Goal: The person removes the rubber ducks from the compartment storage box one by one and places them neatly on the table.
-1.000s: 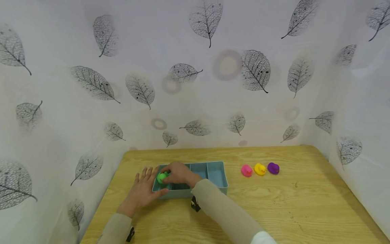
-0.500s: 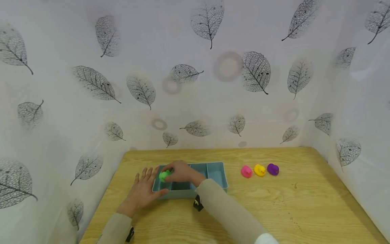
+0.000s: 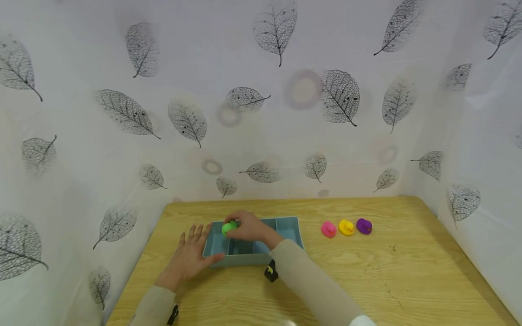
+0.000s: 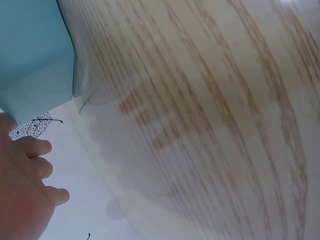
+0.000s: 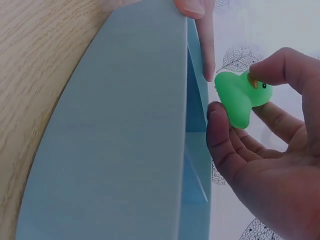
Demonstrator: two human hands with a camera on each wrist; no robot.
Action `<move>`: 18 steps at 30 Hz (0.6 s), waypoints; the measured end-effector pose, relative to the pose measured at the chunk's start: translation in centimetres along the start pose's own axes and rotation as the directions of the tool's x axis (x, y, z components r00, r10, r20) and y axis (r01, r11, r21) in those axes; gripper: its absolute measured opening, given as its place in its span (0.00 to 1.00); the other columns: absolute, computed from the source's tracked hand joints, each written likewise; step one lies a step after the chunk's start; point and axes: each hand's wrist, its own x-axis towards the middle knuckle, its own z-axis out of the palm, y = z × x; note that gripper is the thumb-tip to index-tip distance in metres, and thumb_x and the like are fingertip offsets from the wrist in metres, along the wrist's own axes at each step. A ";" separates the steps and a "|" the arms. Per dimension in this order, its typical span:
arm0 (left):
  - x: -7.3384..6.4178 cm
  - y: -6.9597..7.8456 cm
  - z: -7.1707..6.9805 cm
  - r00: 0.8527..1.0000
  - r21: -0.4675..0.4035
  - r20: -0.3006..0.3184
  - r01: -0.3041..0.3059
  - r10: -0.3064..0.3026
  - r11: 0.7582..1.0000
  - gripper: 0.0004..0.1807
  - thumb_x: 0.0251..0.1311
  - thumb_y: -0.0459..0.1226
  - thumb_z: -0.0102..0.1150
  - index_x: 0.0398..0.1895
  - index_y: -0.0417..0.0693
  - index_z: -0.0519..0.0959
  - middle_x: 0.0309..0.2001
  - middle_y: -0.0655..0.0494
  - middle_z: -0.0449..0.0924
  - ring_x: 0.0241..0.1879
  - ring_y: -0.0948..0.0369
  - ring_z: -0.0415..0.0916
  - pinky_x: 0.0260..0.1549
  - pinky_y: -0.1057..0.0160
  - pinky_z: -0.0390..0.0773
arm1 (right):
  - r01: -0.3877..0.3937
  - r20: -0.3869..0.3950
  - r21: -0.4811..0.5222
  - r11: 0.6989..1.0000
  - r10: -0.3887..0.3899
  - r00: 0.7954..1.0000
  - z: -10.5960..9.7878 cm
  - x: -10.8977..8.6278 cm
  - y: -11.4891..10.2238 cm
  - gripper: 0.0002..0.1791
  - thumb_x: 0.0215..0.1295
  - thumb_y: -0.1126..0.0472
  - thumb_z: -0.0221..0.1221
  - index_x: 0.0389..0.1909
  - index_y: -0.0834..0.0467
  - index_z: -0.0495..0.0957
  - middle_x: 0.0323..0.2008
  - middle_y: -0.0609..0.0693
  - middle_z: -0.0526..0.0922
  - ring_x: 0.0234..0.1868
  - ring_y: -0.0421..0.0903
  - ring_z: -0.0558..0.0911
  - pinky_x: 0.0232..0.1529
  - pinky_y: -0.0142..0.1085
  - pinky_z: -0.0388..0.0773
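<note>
A green rubber duck (image 5: 236,97) is pinched between the thumb and fingers of my right hand (image 3: 248,227). In the right wrist view the duck is held up past the rim of a blue-grey divided box (image 3: 253,259). From the head, duck and hand overlap the box's left compartments. My left hand (image 3: 187,258) lies at the box's left end, fingers spread and straight, with the thumb along the near side and the fingertips by the left rim. In the left wrist view, part of that hand (image 4: 22,185) shows beside the box's corner (image 4: 40,65).
To the right of the box, a pink duck (image 3: 328,229), a yellow duck (image 3: 346,227) and a purple duck (image 3: 364,226) stand in a row on the wooden table (image 3: 367,280). A leaf-printed white sheet (image 3: 261,127) walls the back and sides.
The green duck, held in my right hand, has risen and shifted right from the box's leftmost compartment toward the first divider. My left hand has kept its place at the box.
</note>
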 end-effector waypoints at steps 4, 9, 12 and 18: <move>0.0 0.0 0.0 1.000 -0.002 -0.002 0.000 0.000 1.000 0.57 0.65 0.69 0.59 0.87 0.48 0.50 0.81 0.30 0.56 0.82 0.32 0.46 0.75 0.23 0.45 | -0.007 -0.017 0.052 0.999 0.008 1.000 -0.3 -0.5 0.3 0.17 0.63 0.58 0.66 0.52 0.54 0.84 0.44 0.47 0.83 0.34 0.36 0.77 0.35 0.27 0.77; 0.0 0.0 0.1 1.000 0.003 -0.006 0.002 -0.002 1.000 0.57 0.65 0.67 0.60 0.87 0.47 0.50 0.81 0.30 0.56 0.82 0.32 0.46 0.76 0.23 0.45 | -0.012 -0.018 0.111 0.994 0.014 1.000 -0.9 -1.1 0.6 0.18 0.63 0.61 0.65 0.54 0.56 0.83 0.44 0.49 0.83 0.35 0.39 0.77 0.35 0.29 0.78; 0.0 0.0 0.1 1.000 0.001 -0.002 0.003 -0.003 1.000 0.57 0.66 0.68 0.59 0.87 0.48 0.49 0.81 0.30 0.55 0.83 0.32 0.45 0.76 0.23 0.44 | -0.015 -0.024 0.129 0.992 0.018 1.000 -1.3 -1.5 1.0 0.19 0.63 0.61 0.64 0.55 0.57 0.82 0.46 0.51 0.83 0.37 0.40 0.79 0.37 0.29 0.80; -0.1 0.0 0.1 1.000 -0.008 -0.002 -0.001 0.001 1.000 0.58 0.65 0.69 0.58 0.87 0.49 0.48 0.81 0.29 0.55 0.83 0.32 0.45 0.76 0.23 0.44 | 0.004 -0.026 0.181 0.983 0.001 1.000 -2.3 -2.5 1.3 0.22 0.63 0.62 0.67 0.58 0.58 0.81 0.51 0.54 0.84 0.40 0.40 0.81 0.41 0.29 0.81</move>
